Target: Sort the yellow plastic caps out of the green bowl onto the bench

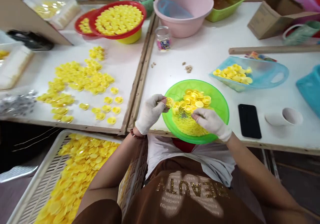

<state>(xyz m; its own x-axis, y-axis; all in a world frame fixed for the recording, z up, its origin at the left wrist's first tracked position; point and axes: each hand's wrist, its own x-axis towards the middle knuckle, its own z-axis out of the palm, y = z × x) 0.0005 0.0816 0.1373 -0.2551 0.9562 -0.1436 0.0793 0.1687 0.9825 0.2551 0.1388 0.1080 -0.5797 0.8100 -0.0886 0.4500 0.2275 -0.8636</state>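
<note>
A bright green bowl (220, 100) sits at the table edge before me. Inside it are small yellow plastic cups (195, 97) and a heap of flat, pale yellow lattice-like pieces (186, 125). My left hand (152, 112), in a white glove, pinches one small yellow plastic cup (169, 101) over the bowl's left rim. Gloved too, my right hand (211, 121) hovers above the bowl's right side, thumb and fingers pressed together. Whatever lies between those fingertips is too small or hidden to make out.
Right of the bowl are a blue scoop (267, 72) with yellow cups, a black phone (249, 121) and a tipped white cup (282, 117). Yellow pieces (82, 75) spread across the left table. A crate (45, 177) stands below; a pink basin (183, 24) and jar (163, 39) stand behind.
</note>
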